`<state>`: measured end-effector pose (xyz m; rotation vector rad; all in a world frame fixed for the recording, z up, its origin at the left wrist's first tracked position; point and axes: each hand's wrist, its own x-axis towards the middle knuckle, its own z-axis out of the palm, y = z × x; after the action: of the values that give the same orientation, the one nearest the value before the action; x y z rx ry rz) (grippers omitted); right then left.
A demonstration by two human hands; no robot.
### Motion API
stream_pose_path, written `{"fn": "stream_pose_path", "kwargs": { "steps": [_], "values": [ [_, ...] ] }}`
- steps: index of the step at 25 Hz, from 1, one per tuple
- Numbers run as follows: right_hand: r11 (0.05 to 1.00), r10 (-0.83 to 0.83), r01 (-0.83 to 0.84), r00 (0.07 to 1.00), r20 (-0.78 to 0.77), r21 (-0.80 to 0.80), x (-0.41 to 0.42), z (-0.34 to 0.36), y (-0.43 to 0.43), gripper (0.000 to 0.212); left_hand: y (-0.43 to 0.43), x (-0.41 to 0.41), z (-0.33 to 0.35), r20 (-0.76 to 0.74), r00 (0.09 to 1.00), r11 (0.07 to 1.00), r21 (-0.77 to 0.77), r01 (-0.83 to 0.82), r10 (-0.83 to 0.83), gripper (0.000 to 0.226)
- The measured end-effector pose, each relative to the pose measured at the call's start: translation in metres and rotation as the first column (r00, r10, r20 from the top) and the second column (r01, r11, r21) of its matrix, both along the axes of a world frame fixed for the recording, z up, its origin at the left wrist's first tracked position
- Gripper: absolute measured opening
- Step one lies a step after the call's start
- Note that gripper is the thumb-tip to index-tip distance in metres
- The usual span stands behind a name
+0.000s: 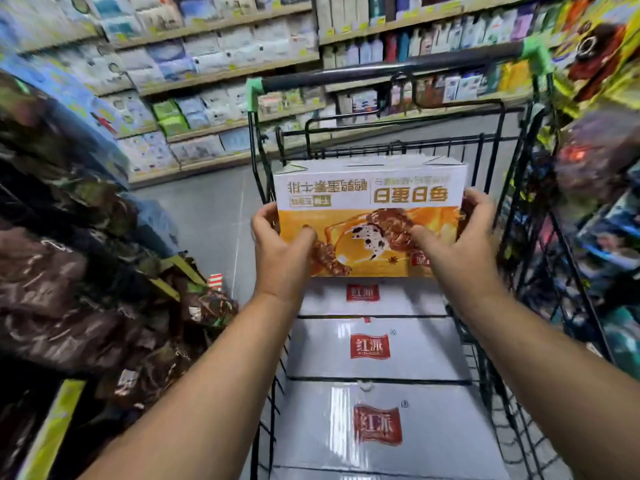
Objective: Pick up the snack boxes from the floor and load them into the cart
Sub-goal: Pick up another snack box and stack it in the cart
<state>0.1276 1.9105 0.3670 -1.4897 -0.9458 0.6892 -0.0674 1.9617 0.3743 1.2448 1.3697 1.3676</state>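
1. Stocked shop shelves (214, 74) all around.
2. Nearest, white boxes (408, 344) lie flat in the cart (381, 72).
3. My left hand (280, 251) and right hand (460, 244) grip the orange box (370, 202) by its ends above them, likely to lower it level.

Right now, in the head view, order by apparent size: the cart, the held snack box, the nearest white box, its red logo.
1. cart
2. held snack box and nearest white box: look alike; the white one sits closer to the camera, so unranked.
3. red logo
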Motion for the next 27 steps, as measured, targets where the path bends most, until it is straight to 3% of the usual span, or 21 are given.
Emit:
{"fn": "stream_pose_path", "kwargs": {
  "steps": [5, 10, 14, 17, 19, 23, 27],
  "values": [
    [0.999, 0.012, -0.009, 0.997, 0.073, -0.041, -0.004, -0.033, -0.005, 0.07, 0.002, -0.002, -0.029, -0.065, 0.998, 0.999, -0.037, 0.011, -0.013, 0.063],
    [0.991, 0.085, -0.082, 0.996, 0.034, -0.102, -0.005, -0.032, -0.005, 0.073, 0.001, -0.008, -0.035, -0.093, 0.995, 0.997, -0.067, 0.032, -0.039, 0.066],
    [0.972, 0.102, -0.084, 0.992, 0.075, -0.219, -0.002, -0.01, -0.016, 0.082, -0.002, -0.006, -0.014, -0.078, 0.994, 0.979, -0.197, 0.055, -0.071, 0.078],
    [0.959, 0.112, -0.062, 0.979, 0.17, -0.277, 0.006, 0.039, -0.033, 0.092, -0.011, -0.003, 0.035, -0.244, 0.964, 0.969, -0.241, 0.046, -0.106, 0.094],
    [0.971, 0.092, -0.038, 0.971, 0.219, -0.238, 0.016, 0.091, -0.05, 0.091, -0.022, 0.001, 0.088, -0.296, 0.946, 0.981, -0.179, 0.081, -0.132, 0.092],
    [0.991, 0.012, 0.021, 0.969, 0.247, -0.131, 0.046, 0.205, -0.093, 0.086, -0.051, 0.033, 0.204, -0.221, 0.948, 0.973, -0.045, 0.226, -0.23, 0.08],
    [0.992, -0.129, 0.129, 0.978, 0.164, 0.013, 0.085, 0.323, -0.177, 0.085, -0.127, 0.097, 0.321, -0.13, 0.886, 0.889, 0.046, 0.455, -0.446, 0.072]
  ]
}}
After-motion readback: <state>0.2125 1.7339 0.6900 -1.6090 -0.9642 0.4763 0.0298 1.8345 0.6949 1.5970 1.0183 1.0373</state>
